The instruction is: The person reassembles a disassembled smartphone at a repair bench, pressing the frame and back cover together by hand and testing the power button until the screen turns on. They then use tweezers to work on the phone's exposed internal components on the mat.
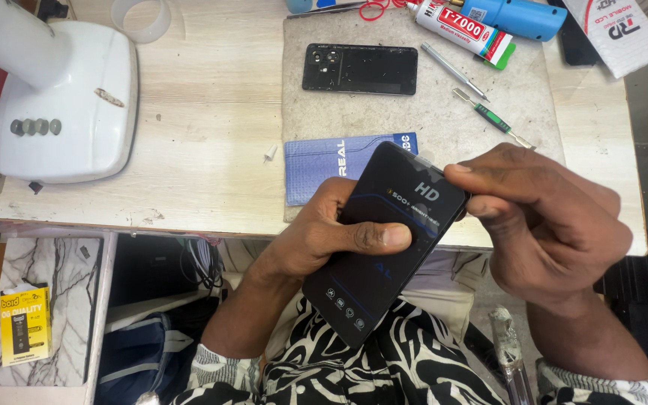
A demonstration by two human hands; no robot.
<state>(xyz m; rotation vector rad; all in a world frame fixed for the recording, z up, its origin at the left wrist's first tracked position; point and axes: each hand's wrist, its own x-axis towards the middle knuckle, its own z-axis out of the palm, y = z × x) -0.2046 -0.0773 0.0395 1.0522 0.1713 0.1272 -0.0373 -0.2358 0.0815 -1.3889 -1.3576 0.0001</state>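
I see the phone screen (384,247) clamped in my left hand (324,232); right hand (541,217) pinches its top corner; overhanging the table (204,135) edge, it could slip and crack.

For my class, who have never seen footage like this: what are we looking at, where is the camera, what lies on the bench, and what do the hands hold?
One picture, from a camera worn on a person's head, looking down at their own bare hands. The left hand grips a black phone screen panel, thumb across its front; the right hand pinches its upper edge. On the wooden bench lie a grey mat, a black phone back, a blue packet, a glue tube, two slim tools and a white lamp base.
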